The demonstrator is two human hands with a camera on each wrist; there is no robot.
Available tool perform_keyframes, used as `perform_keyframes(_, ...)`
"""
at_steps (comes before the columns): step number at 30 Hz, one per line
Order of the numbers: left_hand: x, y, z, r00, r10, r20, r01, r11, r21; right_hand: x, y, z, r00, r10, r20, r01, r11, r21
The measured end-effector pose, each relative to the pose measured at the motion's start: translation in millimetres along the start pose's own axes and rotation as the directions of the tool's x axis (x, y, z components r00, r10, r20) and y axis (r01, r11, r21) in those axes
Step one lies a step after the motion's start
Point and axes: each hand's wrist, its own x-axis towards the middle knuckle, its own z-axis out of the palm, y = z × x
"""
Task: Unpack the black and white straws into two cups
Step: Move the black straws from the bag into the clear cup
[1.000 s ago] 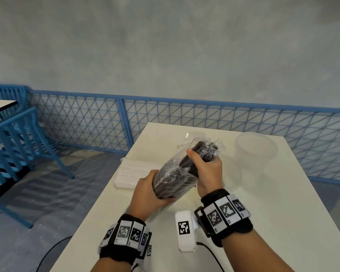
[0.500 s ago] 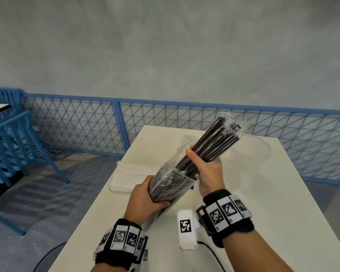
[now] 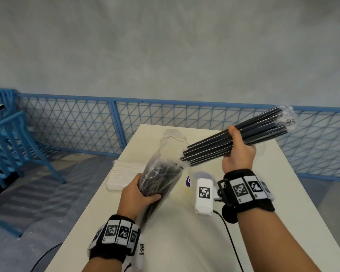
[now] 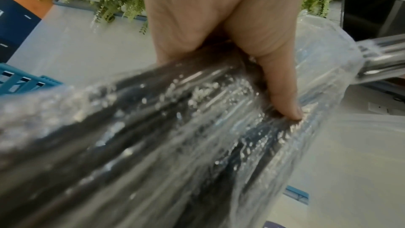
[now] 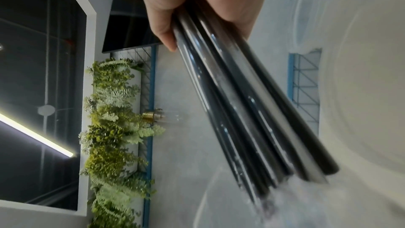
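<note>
While right hand [image 3: 238, 154] grips black straws [image 3: 241, 134], no legible writing.

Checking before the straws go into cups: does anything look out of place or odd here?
One oddity: crumpled clear wrap clings to the far tip of the black straws in the right hand.

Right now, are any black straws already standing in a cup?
No: the right hand grips a bundle of black straws in mid-air, above the table.

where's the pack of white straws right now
In the head view the pack of white straws lies flat on the table near its left edge, untouched, just beyond the left hand that grips the bag of black straws.
</note>
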Motion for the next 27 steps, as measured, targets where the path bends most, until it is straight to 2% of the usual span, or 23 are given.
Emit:
perform_keyframes(5,2.7,2.2,-5.3,0.996,-0.058,-0.067,0.050,0.993,-0.111,8.7,-17.1,-3.0,0.982,-0.191,0.014,0.191,0.981,-0.040)
perform_keyframes(8,2.6,1.1,-0.4,0.994,-0.093,-0.056,0.078,0.970,-0.229,9.6,-4.7,-6.3,0.938,-0.323,0.126,0.345,0.904,-0.251)
perform_keyframes(11,2.2,2.2,7.9,0.989,-0.147,-0.023,0.128,0.920,-0.370,9.5,16.6,-15.6,0.911,-0.324,0.255,0.410,0.781,-0.471)
perform_keyframes(14,1.3,2.8,14.7,0.987,-0.160,0.005,0.146,0.883,-0.447,12.2,29.5,-23.7,0.905,-0.312,0.288,0.424,0.711,-0.561)
perform_keyframes(17,-0.5,1.5,20.1,0.987,-0.159,0.021,0.151,0.871,-0.468,14.8,35.1,-28.5,0.898,-0.305,0.318,0.438,0.691,-0.574)
perform_keyframes(21,-3.8,0.6,23.6,0.990,-0.137,0.024,0.131,0.859,-0.495,11.3,33.3,-28.9,0.899,-0.261,0.351,0.418,0.750,-0.512)
perform_keyframes(22,-4.4,0.0,24.0,0.991,-0.135,0.022,0.128,0.856,-0.501,8.4,31.9,-27.5,0.881,-0.298,0.367,0.458,0.733,-0.504)
perform_keyframes(23,-5.3,-0.3,24.3,0.991,-0.134,0.022,0.127,0.852,-0.508,2.6,29.4,-24.8,0.841,-0.363,0.400,0.533,0.678,-0.506)
perform_keyframes(24,-5.8,-1.2,24.3,0.990,-0.138,0.021,0.128,0.845,-0.519,-5.3,27.2,-21.0,0.777,-0.431,0.458,0.627,0.592,-0.507)
perform_keyframes(25,-6.2,-2.7,24.6,0.990,-0.140,0.019,0.129,0.837,-0.532,-15.8,25.7,-16.1,0.691,-0.480,0.541,0.723,0.489,-0.489)
perform_keyframes(26,-6.4,-3.9,24.9,0.990,-0.143,0.017,0.129,0.826,-0.549,-27.2,26.4,-10.7,0.603,-0.489,0.631,0.797,0.395,-0.456)
perform_keyframes(27,-6.9,-5.5,25.2,0.990,-0.138,0.017,0.123,0.815,-0.567,-38.6,29.4,-5.5,0.539,-0.454,0.710,0.841,0.330,-0.428)
